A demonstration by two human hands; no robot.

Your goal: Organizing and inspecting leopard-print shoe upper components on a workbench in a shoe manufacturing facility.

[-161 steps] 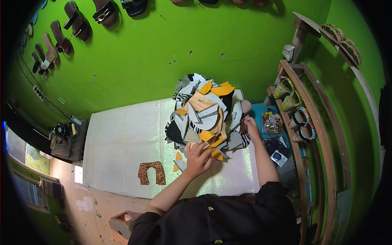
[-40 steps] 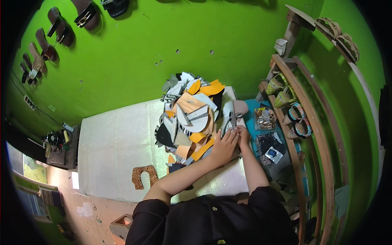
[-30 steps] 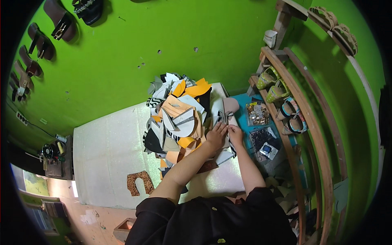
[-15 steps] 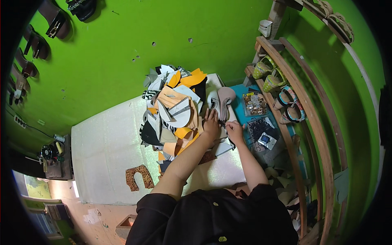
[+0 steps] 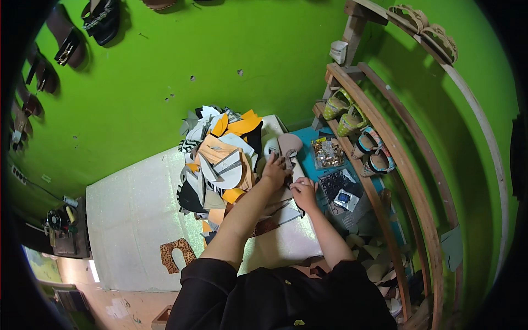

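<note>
My left hand [image 5: 276, 171] reaches across the right side of a heap of cut pieces [image 5: 223, 162] in white, black, orange, tan and zebra print. Its fingers are stretched out and rest against a folded roll of greyish-beige sheet material [image 5: 290, 144]. A white roll [image 5: 271, 145] sits just left of that one. Close by on the right, my right hand [image 5: 303, 192] is curled with its fingers bent inward; whatever is in them is hidden. Below the hands, a flat pale piece [image 5: 289, 213] with a dark edge lies on the pale sheeted table [image 5: 132, 220].
A leopard-print U-shaped piece [image 5: 177, 255] lies at the table's front. To the right, a clear box of metal fittings [image 5: 328, 152] and a tray of black bits [image 5: 336, 184] rest on a blue surface, beside a wooden rack [image 5: 379, 148] holding sandals. More sandals [image 5: 69, 36] hang on the green wall.
The whole view has shifted, so the scene sits lower and further left. My left fingers still lie at the roll, and my right hand stays curled beside it.
</note>
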